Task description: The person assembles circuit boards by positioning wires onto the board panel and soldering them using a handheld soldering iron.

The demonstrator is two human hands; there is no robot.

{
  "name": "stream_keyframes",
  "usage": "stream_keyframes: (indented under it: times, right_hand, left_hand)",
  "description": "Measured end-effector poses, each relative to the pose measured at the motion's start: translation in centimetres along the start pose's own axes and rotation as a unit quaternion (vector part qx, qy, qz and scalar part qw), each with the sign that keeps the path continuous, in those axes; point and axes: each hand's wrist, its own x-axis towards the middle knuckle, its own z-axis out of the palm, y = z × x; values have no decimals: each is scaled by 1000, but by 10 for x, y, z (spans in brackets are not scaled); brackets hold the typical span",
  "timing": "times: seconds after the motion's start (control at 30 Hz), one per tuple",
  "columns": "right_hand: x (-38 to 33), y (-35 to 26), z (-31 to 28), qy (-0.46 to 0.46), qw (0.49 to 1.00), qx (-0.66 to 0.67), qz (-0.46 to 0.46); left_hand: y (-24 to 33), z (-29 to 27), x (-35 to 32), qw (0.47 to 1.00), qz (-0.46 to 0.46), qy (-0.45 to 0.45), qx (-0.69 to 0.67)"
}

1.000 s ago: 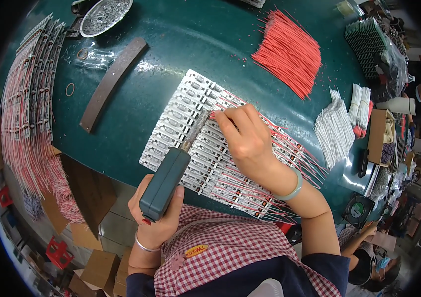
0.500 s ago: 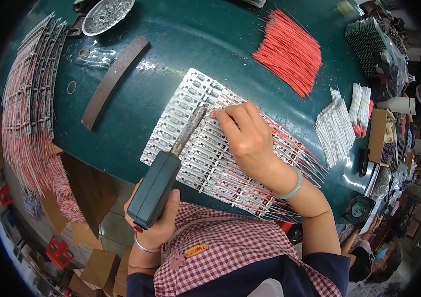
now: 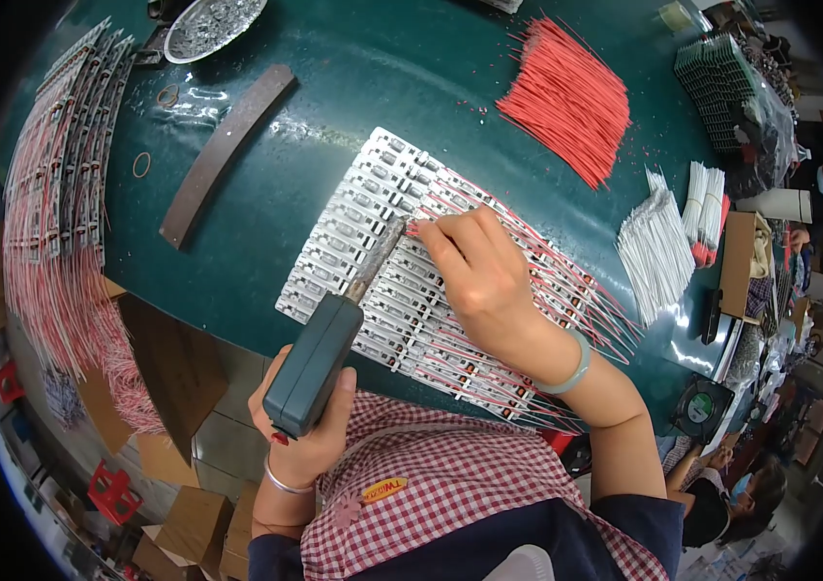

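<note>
My left hand (image 3: 310,431) is wrapped round the dark green body of a soldering iron (image 3: 313,363). Its crusted grey tip (image 3: 380,254) slants up over a white panel (image 3: 339,228) made of rows of small parts. Just right of the tip, my right hand (image 3: 484,276) is closed, thumb and fingers pinching the end of a red wire (image 3: 414,229) at the panel. Red and white wires (image 3: 566,266) run from the panel's rows toward the right, partly under my right hand.
A pile of red wires (image 3: 566,102) lies at the far right, white wires (image 3: 655,247) nearer. A brown curved bar (image 3: 228,155) and a metal dish (image 3: 213,29) lie at the left and back. Wired panels (image 3: 63,165) stand along the left edge. A small fan (image 3: 702,410) sits at the right.
The soldering iron has shifted slightly right and down, its tip closer to my right fingertips. My right hand has dropped a little with the wire. The panel looks almost unmoved.
</note>
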Motion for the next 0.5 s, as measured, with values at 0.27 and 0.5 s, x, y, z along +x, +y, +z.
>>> stream_keyframes:
  times: [0.27,0.5]
  right_hand:
    - [0,1,0,-12,1000,-1,-5]
    - [1,0,0,-11,1000,-6,-7]
  left_hand:
    - [2,2,4,1000,16,-10,24]
    - [-4,0,-5,1000,-13,7,6]
